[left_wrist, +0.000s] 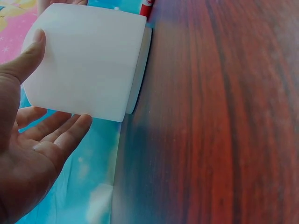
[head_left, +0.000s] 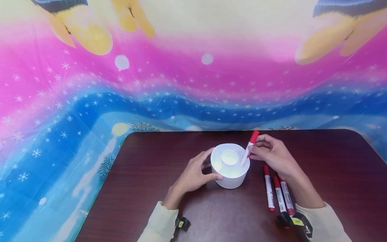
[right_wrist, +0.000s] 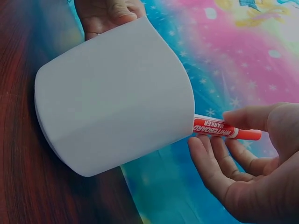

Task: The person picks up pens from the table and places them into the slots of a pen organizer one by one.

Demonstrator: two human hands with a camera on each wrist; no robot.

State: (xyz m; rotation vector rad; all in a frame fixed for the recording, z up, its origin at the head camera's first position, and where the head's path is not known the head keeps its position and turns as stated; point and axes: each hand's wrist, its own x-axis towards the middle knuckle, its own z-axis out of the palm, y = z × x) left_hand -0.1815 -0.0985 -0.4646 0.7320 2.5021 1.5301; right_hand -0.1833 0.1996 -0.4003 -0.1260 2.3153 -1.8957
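A white round holder (head_left: 231, 181) with a central ring and divided compartments stands upright on the table. My left hand (head_left: 195, 171) grips its left side, thumb at the near rim and fingers round the far side. In the right wrist view, my right hand (right_wrist: 252, 163) pinches a red-capped whiteboard marker (right_wrist: 212, 127) between thumb and fingers. The marker leans in the right compartment, its red cap up above the rim; the holder's wall hides its lower end in that view. Several more red-capped markers (head_left: 269, 191) lie beside the right forearm, partly covered by the wrist strap.
The dark wooden table (head_left: 151, 161) has rounded far corners. Behind it hangs a pink and blue patterned cloth (head_left: 187, 90). Black wrist straps (head_left: 182, 223) with yellow labels sit at both sleeves.
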